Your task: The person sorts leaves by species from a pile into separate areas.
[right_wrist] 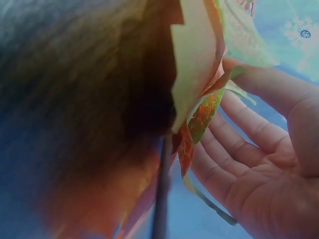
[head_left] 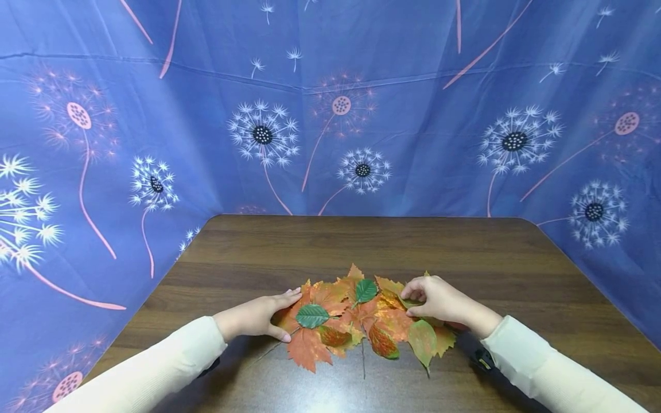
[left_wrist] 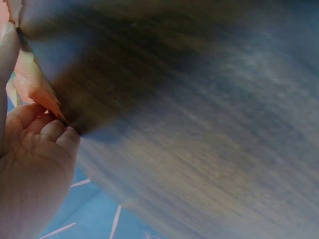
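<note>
A heap of artificial autumn leaves (head_left: 382, 321), mostly orange and yellow, lies on the wooden table. My left hand (head_left: 258, 316) rests at the heap's left end, fingers stretched along the leaf edges and thumb spread toward the front. In the left wrist view, that hand's fingertips (left_wrist: 70, 134) are right at an orange leaf's edge. My right hand (head_left: 439, 298) pinches a green leaf (head_left: 411, 303) at the heap's right end, with thumb and index finger around it. Seen from the right wrist, the other fingers (right_wrist: 219, 159) extend behind several leaves.
Two dark green leaves (head_left: 312, 316) lie on top of the heap. A yellow-green leaf (head_left: 423, 342) and thin stems point toward the table's front. Wood-grain tabletop (head_left: 361, 241) stretches behind the heap. A blue dandelion-print cloth (head_left: 320, 57) hangs around the table.
</note>
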The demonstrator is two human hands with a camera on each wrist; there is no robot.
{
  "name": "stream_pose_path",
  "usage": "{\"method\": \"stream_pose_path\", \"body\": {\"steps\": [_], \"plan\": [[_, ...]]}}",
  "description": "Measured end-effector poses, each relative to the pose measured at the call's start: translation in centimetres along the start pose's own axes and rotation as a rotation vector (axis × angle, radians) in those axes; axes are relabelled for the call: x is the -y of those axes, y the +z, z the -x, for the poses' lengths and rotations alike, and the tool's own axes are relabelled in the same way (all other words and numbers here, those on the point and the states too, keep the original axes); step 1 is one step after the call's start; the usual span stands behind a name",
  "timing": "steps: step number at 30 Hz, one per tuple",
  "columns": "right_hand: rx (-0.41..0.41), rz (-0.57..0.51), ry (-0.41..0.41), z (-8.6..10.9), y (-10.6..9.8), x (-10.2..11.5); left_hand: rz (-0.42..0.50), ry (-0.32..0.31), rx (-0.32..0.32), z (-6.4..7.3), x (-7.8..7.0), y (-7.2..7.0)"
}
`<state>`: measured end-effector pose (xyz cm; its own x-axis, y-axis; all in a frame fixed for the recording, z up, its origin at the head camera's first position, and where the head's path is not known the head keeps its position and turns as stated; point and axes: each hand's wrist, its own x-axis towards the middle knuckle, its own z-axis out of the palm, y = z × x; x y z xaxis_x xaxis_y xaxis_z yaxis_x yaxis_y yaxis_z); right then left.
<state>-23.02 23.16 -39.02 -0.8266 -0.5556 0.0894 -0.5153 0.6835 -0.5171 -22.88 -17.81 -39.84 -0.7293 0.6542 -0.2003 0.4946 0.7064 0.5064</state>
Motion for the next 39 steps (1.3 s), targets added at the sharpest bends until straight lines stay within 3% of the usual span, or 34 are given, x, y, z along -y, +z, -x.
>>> {"method": "stream_pose_path", "body": {"steps": [15,26,39], "plan": [[-0.066,-0.009,0.012,0.1,-0.3,0.1,0.024,-0.015,-0.010,0.2,0.4,0.2],[-0.164,0.007,0.073,0.0,-1.0,0.2,0.020,0.003,-0.016,0.1,0.5,0.1],[-0.211,0.006,0.122,-0.1,-1.5,0.6,0.011,0.008,-0.021,0.1,0.5,0.2]]}}
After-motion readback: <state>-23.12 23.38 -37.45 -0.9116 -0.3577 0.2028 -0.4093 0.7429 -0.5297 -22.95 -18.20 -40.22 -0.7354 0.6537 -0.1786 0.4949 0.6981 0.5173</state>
